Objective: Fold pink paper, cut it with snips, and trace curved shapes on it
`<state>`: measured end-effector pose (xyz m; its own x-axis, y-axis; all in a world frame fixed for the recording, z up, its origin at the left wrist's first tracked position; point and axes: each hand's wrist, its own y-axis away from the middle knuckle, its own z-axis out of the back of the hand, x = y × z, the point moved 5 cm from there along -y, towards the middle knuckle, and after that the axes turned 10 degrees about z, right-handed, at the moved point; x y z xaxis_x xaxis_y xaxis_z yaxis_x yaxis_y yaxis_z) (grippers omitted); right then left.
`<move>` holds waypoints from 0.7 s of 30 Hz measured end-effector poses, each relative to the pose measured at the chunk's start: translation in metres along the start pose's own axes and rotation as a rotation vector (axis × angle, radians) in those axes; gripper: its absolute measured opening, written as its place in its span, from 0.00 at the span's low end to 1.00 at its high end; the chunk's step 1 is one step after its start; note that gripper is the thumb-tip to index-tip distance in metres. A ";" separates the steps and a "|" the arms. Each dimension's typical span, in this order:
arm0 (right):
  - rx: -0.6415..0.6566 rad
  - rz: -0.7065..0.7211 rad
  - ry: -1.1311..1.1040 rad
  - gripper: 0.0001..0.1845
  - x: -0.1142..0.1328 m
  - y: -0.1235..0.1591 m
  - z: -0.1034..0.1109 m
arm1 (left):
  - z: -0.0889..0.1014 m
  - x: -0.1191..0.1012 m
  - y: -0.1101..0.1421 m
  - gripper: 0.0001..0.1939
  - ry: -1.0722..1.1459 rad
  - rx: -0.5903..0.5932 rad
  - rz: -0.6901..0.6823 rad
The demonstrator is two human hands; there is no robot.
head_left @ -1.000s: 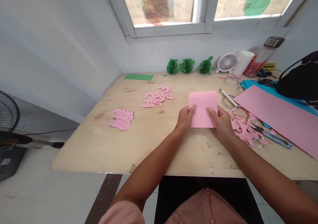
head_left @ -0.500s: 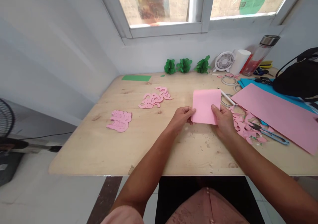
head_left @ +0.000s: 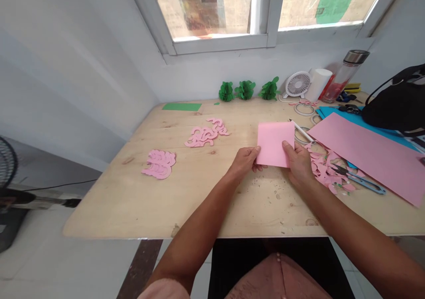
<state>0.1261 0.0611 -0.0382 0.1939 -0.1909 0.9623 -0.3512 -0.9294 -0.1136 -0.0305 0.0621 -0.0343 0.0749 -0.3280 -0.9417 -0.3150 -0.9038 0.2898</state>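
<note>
Two hands (head_left: 300, 162) gripping pink paper (head_left: 274, 144), left thumb (head_left: 254, 151) now at its edge

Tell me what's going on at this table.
A person holds a pink paper square up over the wooden table, the left hand gripping its left edge and the right hand its right side. Two groups of pink cut-outs lie to the left. By the right hand are pink scraps with blue-handled scissors beside them, and a larger pink sheet partly covers some blue paper. Three green paper shapes stand along the wall.
</note>
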 end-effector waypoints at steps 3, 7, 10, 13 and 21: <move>-0.011 0.018 0.015 0.21 0.001 0.000 0.001 | 0.001 0.000 0.000 0.24 -0.003 -0.024 -0.004; -0.031 0.037 0.043 0.21 0.002 0.000 0.003 | 0.006 0.000 -0.001 0.19 -0.013 -0.053 -0.006; -0.036 0.042 0.049 0.21 0.002 0.000 0.003 | 0.009 0.000 -0.001 0.17 -0.021 -0.063 -0.001; -0.034 0.047 0.047 0.21 0.003 0.001 0.002 | 0.010 0.000 0.000 0.18 -0.028 -0.058 0.004; -0.033 0.038 0.029 0.22 0.005 0.002 0.001 | 0.008 0.000 0.002 0.17 -0.027 -0.041 0.007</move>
<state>0.1276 0.0580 -0.0344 0.1533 -0.2162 0.9642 -0.3880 -0.9106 -0.1424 -0.0388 0.0629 -0.0352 0.0468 -0.3268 -0.9439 -0.2768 -0.9122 0.3021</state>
